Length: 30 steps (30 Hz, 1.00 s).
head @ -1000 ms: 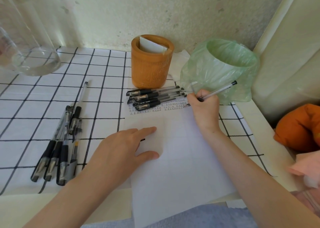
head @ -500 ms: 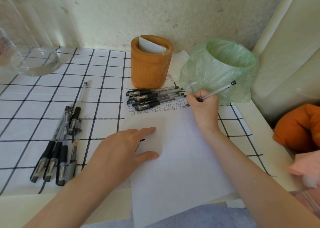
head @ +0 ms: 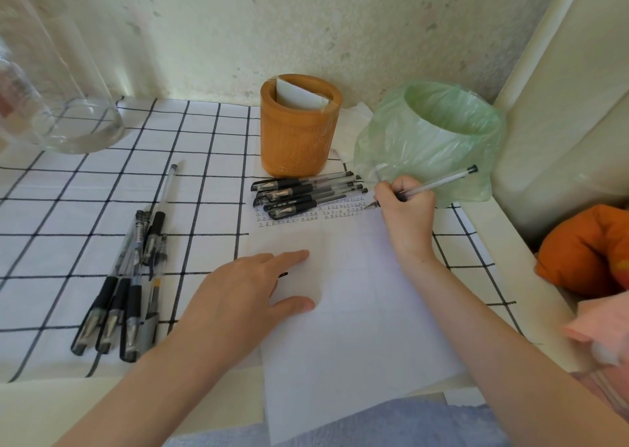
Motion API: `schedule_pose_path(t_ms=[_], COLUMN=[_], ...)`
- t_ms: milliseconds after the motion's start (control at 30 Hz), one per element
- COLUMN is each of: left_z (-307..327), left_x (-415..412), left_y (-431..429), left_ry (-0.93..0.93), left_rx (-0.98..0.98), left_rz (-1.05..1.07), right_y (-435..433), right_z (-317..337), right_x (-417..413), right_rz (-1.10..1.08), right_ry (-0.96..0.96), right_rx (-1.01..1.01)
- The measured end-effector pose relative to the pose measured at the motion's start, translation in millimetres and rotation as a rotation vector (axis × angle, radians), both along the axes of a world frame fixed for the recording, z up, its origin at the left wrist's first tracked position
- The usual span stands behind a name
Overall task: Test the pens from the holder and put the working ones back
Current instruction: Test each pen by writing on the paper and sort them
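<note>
The right hand pinches a clear black-ended pen in its fingers, tip on the white paper sheet, near the orange wooden holder. The flat left hand pins the sheet; short, light strokes should reveal ink.

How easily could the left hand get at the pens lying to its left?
Probably yes: the left hand rests flat on the paper, holding nothing, and the pens lie close beside it with nothing between.

Pens on paper, before holder
</note>
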<state>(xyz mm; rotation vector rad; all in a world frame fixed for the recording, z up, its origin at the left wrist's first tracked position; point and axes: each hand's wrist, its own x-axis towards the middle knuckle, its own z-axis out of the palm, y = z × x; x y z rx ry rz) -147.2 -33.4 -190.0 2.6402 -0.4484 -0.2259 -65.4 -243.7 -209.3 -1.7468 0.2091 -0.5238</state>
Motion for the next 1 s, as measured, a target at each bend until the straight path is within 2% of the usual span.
schedule_pose_path(t_ms=[133,233,367,467,667,1000], left_z=[1,3,11,18,19,19], left_x=[-1,-4,-6,-1,-3,-3], left_y=[0,-1,4,3,0,-1], left_ry=[-0.001,-0.030,-0.074,-0.009,0.028,0.017], left_rx=[-0.012,-0.075,-0.389,-0.622,-0.816,-0.809], left_rz=[-0.017,-0.001,0.031,0.083,0.108,0.133], right_y=[7,18,23,22,28,41], right_z=[28,60,76,72,69,59], right_x=[-14,-28,-45,-59,-68,-66], right_rz=[0.094,0.256,0.407,0.454,0.444,0.461], right_ry=[-0.103,-0.025,0.184,0.223,0.255,0.251], right_rx=[0.095,0.195,0.370,0.450,0.393,0.290])
